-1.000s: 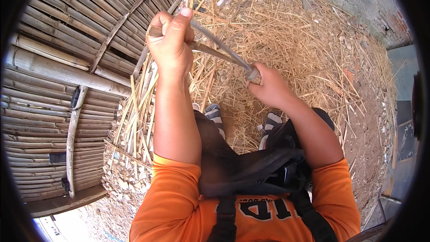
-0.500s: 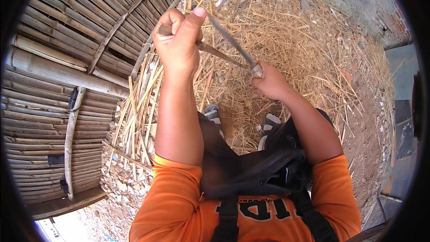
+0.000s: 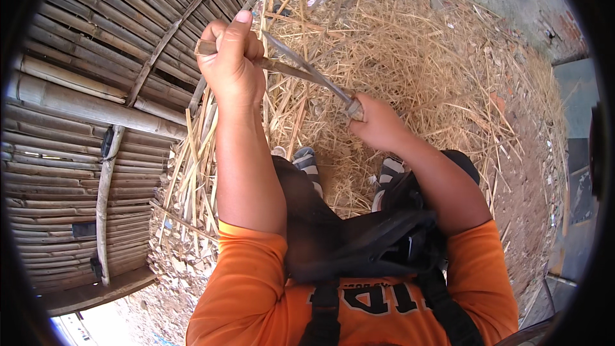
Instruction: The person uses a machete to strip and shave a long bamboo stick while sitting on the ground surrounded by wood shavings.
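Over straw point(image 3: 410, 51), left fingers point(image 3: 254, 47) clamped on stick point(image 3: 282, 66) slanting down-right, right fingers point(image 3: 360, 129) clamped on knife point(image 3: 306, 66) pointing up-left, bamboo wall point(image 3: 51, 195) alongside.

The person wears an orange shirt point(image 3: 394, 330) with short sleeves point(image 3: 246, 266), the chest print point(image 3: 368, 301) in large dark characters edged pale. Two wide black straps point(image 3: 322, 314) cross the shirt, and a black item point(image 3: 378, 247), possibly a bag, sits at the waist. Below are black trousers point(image 3: 304, 198) and footwear point(image 3: 307, 161) striped grey and white.
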